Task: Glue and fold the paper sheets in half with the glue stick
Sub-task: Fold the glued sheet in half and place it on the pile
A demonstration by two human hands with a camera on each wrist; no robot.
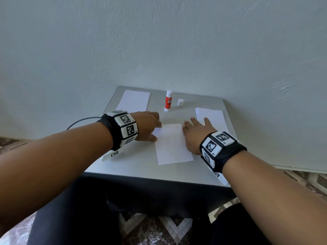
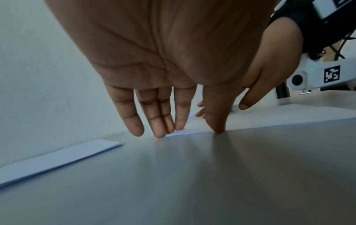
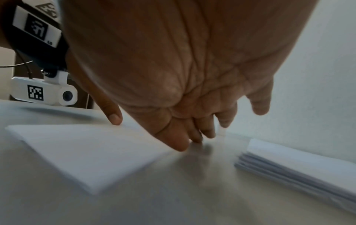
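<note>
Both hands, left hand [image 1: 148,125] and right hand [image 1: 196,133], lie flat, pressing the folded sheet [image 1: 173,144]; judged next: moving it onto the folded stack [image 1: 210,117]

Left wrist view: left hand [image 2: 163,64] palm toward camera, fingers [image 2: 134,121] straight and pointing down, tips and thumb touching the near edge of a white paper sheet [image 2: 269,123] lying on the grey table [image 2: 192,182]. Right hand [image 2: 269,73] sits beyond the left hand on its thumb side, fingers extended down to the same sheet, wrist camera [image 2: 316,77] behind it. A second strip of white paper [image 2: 57,158] lies flat on the table on the left hand's little-finger side, apart from it.
</note>
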